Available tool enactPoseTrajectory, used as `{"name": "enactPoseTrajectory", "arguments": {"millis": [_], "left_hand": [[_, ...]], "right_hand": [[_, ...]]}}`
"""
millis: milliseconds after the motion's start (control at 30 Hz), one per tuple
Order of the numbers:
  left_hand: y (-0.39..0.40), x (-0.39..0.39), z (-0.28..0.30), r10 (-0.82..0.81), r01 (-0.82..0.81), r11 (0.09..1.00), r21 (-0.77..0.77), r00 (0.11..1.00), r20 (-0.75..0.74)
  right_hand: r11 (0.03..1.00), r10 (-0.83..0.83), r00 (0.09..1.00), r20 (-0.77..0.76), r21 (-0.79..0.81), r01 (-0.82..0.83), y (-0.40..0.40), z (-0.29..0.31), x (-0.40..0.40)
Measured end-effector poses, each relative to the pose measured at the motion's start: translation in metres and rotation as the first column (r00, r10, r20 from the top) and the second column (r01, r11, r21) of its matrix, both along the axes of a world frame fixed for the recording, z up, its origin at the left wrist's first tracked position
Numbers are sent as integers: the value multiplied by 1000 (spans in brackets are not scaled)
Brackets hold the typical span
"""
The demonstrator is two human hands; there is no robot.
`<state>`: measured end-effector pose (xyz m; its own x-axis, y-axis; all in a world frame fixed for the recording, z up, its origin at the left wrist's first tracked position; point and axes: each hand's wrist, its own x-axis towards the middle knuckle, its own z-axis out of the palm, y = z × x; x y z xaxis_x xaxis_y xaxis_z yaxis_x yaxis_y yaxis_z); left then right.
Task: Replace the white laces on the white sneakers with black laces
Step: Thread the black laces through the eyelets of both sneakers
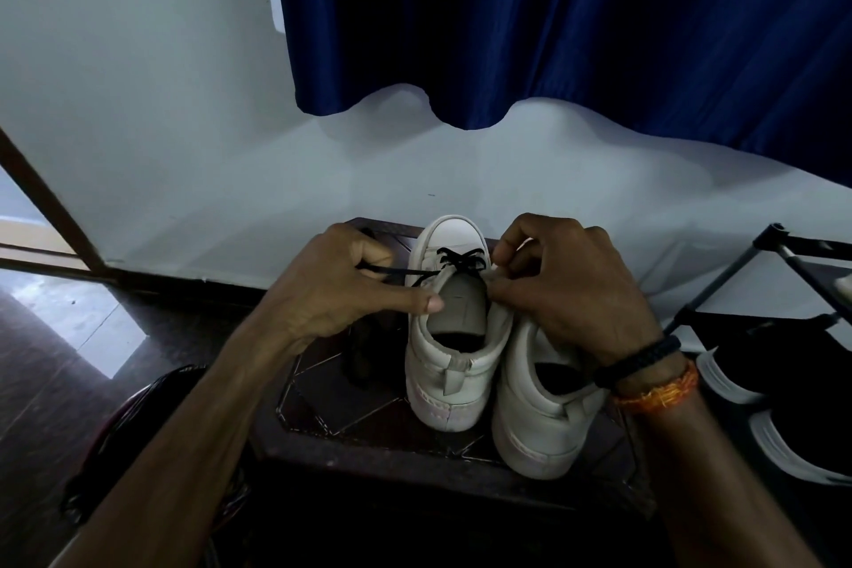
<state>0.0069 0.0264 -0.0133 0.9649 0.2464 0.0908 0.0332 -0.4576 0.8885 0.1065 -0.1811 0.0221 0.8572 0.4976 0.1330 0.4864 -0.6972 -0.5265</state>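
Lacing is under way on the left-hand sneaker (454, 323), which stands heel toward the person on a dark low stool (369, 410), toe pointing at the wall. That heel-near placement puts the eyelets in easy reach. The black lace (461, 261) has made only one crossing, at the toe end of the sneaker, so by the look of it the job is at an early stage. No white lace shows on this shoe.

The left hand (341, 286) sits just left of the sneaker, fingers curled round one lace end and drawing it out sideways, thumb pressed on the collar edge, likely to steady the shoe against the pull. The right hand (562, 286) is just right of the sneaker, fingertips pinched tight at the eyelet row; what they pinch is hidden, though the other lace end seems likely.

The second sneaker (539, 406) stands touching the first on its right, partly under the right wrist, waiting. Whether it has any lace cannot be told. Beyond it sits a dark shoe rack (760, 272).
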Motion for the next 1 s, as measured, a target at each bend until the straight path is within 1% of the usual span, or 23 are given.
{"name": "enactPoseTrajectory", "arguments": {"millis": [67,233,300,367,433,500,567,633,733,833,1000], "left_hand": [[0,0,1,3,-2,1000,4,1000,-9],[7,-6,3,-34,32,998,-50,999,-29],[11,-7,6,20,-24,998,-55,997,-70],[17,-6,6,73,-76,997,-4,973,-217],[24,-7,2,74,-63,997,44,939,-335],[27,-6,-7,77,-13,987,163,915,-396],[25,-4,-14,96,33,957,287,902,-421],[20,-2,-15,103,41,940,338,912,-398],[11,3,-15,34,59,921,386,972,-231],[6,5,-18,-46,95,898,429,991,-124],[2,9,-26,-24,31,892,451,1000,-20]], "right_hand": [[1000,8,1000,-6,-1,-8,0,0,2],[999,44,999,-8,-13,-44,1,-2,3],[999,47,999,-18,2,-47,0,-2,4],[998,57,998,-41,13,-57,-1,-1,6],[997,73,995,-70,17,-72,-1,1,7],[996,89,992,-92,17,-88,0,2,7],[995,101,991,-89,14,-100,0,3,7],[995,104,991,-80,12,-103,0,1,7],[995,102,992,-76,18,-101,1,-2,7],[996,90,994,-63,8,-90,2,-5,7],[995,100,993,-56,-4,-100,3,-6,8]]}}
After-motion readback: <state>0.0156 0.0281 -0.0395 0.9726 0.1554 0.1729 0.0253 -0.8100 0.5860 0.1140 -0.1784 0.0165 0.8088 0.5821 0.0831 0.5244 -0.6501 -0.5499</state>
